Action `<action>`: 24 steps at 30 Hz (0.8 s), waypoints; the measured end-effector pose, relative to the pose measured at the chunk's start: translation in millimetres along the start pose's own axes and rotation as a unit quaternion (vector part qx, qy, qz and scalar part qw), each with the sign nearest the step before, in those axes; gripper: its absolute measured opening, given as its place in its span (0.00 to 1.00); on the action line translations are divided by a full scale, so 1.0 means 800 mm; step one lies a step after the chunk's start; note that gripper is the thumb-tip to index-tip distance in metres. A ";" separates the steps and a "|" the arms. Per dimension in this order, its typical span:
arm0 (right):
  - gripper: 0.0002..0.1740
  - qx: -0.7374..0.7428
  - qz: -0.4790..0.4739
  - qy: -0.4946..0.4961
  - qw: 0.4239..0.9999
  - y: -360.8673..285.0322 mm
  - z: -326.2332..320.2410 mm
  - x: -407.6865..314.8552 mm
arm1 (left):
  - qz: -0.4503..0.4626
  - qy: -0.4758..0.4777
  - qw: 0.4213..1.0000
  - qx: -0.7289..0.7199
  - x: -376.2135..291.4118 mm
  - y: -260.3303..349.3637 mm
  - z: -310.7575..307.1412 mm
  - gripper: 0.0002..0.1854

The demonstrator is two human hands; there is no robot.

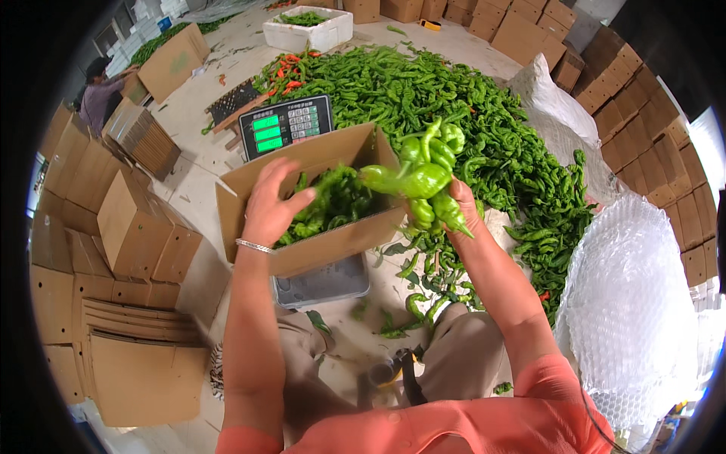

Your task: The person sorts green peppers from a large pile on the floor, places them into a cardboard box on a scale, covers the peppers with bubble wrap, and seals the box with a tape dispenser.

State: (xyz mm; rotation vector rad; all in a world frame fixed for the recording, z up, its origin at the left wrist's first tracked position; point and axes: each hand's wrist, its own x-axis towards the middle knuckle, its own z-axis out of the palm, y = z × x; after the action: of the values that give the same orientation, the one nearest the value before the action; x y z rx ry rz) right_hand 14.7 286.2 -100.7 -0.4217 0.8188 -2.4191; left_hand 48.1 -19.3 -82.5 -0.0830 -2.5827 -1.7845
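My right hand (462,201) holds a bunch of green peppers (422,176) at the right wall of a cardboard box (334,244). More green peppers (323,213) lie inside the box. Over its left side is my left hand (272,198), fingers apart and nothing in it. A silvery bracelet circles that wrist. The box rests on the grey platform of a weighing scale (326,281). Behind the box stands the scale's display panel (286,125), with lit green readouts and a keypad.
A large heap of green peppers (408,85) spreads behind and right, with red peppers (288,74) at its edge. Cardboard boxes (142,227) are stacked left. Bubble wrap (629,306) and white sacks (553,102) lie right. A foam box (309,31) and a person (102,93) are farther back.
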 end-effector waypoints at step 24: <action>0.33 -0.198 -0.067 0.284 0.936 -0.017 0.096 -0.137 | -0.113 -0.368 0.734 -0.559 -0.066 0.065 0.168 0.22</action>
State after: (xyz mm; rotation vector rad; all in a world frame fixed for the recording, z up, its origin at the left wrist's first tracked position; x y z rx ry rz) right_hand 131.6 324.5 -45.7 0.1015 1.5874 -2.5266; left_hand 107.1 122.3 -82.9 -0.5756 -1.2274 -3.6830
